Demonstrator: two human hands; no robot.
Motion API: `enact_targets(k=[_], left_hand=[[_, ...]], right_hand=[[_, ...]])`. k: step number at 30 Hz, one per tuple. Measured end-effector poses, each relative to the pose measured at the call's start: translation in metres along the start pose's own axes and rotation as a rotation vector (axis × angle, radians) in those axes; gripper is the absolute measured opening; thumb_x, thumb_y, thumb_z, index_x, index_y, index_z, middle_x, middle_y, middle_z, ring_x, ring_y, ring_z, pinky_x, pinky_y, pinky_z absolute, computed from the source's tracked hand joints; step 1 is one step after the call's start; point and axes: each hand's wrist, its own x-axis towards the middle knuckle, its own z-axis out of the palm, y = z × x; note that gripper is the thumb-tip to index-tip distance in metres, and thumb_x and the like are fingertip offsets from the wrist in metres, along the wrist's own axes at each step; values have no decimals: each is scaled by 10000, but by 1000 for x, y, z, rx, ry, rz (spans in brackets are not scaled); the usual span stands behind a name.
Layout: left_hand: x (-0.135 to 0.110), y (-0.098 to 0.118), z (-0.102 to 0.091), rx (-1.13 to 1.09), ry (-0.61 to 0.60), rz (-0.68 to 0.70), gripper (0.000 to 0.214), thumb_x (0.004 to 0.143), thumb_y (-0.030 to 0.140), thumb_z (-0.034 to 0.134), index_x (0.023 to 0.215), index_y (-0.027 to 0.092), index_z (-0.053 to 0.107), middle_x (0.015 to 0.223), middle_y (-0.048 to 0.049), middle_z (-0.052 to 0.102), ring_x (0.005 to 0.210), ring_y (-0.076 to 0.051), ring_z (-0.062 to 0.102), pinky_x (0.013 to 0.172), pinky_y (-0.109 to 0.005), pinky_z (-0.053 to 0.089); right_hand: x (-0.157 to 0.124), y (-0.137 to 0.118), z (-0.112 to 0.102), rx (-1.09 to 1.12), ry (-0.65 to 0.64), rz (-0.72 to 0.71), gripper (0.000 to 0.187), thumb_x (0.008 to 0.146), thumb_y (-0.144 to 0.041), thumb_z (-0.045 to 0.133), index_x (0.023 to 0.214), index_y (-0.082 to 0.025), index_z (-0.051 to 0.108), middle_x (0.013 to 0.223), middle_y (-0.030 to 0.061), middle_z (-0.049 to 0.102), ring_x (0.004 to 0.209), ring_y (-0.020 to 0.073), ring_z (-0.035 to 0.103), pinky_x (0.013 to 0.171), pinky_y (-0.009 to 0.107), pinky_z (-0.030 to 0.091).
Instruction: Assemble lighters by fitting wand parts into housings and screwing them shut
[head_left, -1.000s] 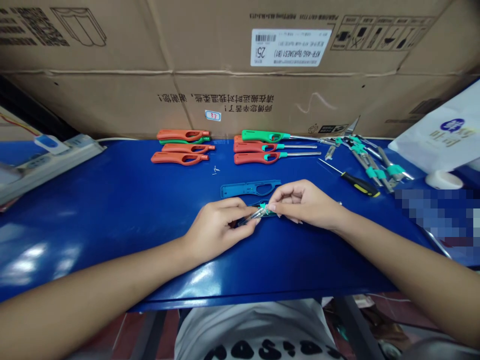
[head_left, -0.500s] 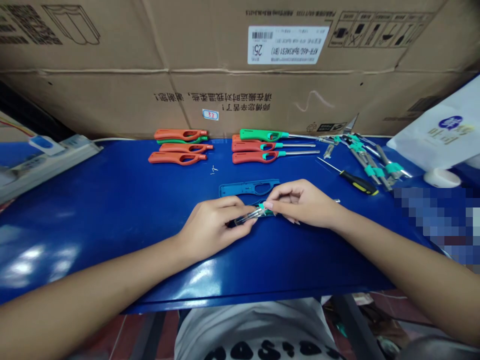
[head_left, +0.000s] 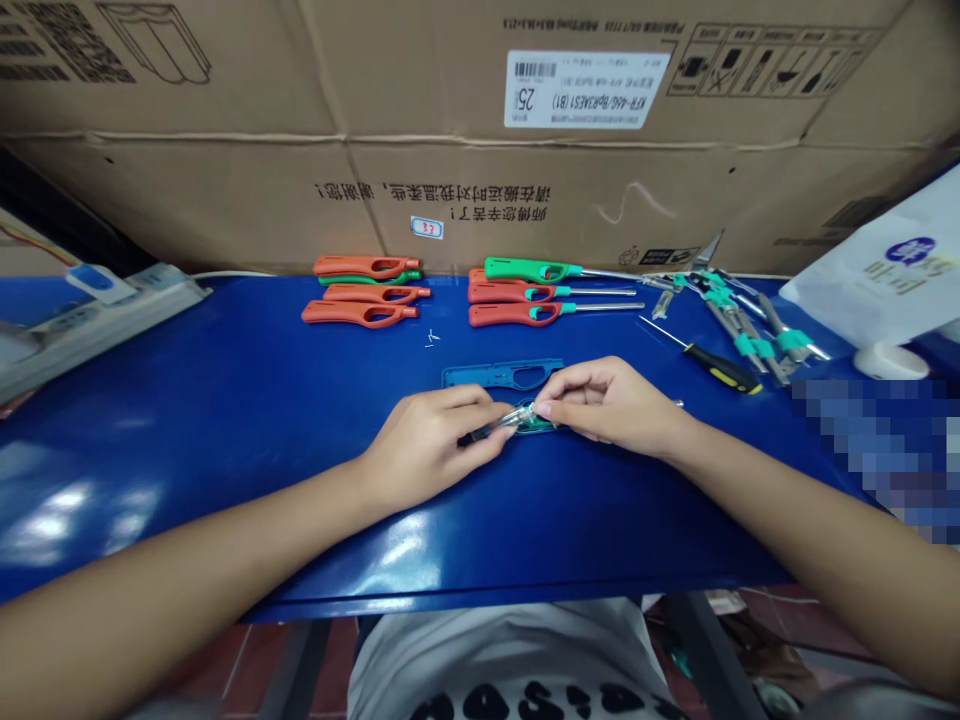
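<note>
My left hand is closed, thumb and fingers pinching a lighter's clear fuel tank that lies slanted with its tip toward the right. At that tip, my right hand pinches a small pale and teal part; fingertips hide its exact shape. Under the fingers a lighter shell half with teal inside shows partly, and a metal tube end pokes out beyond my right hand. Just behind, an opened blue lighter shell half rests on the table, its inner side up.
Orange and green lighter handles lie at the back left, red and green long-nosed lighters beside them. Tiny screws sit nearer. A screwdriver and a pile of lighter inner parts are right; a power strip is left.
My left hand and the fuel tank have shifted very slightly, and the tank's tip is closer to my right fingertips. The view has moved a little; both hands keep their pinch.
</note>
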Motion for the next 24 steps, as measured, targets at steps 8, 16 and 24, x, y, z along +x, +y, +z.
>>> enact_targets(k=[8, 16, 24], left_hand=[[9, -1, -23, 95, -109, -58, 214, 952, 286, 650, 1130, 193, 724, 894, -20, 748, 803, -166, 681, 683, -262, 508], [12, -3, -30, 127, -226, -34, 140, 927, 277, 666, 1007, 217, 764, 969, -41, 753, 889, -198, 649, 793, -314, 530], [11, -4, -27, 85, -204, -80, 187, 965, 285, 617, 1023, 203, 775, 965, -51, 742, 917, -205, 668, 821, -329, 531]], right_hand=[[-2, -6, -2, -42, 26, 50, 299, 828, -379, 744, 1023, -157, 696, 716, -19, 630, 404, 39, 459, 350, 179, 352], [0, -5, -7, -61, 50, 72, 253, 872, -349, 685, 1057, -176, 684, 814, 0, 649, 396, 29, 446, 336, 182, 358], [-1, -9, -6, -99, 32, 82, 297, 845, -411, 708, 1009, -165, 683, 700, -17, 623, 397, 45, 438, 356, 198, 333]])
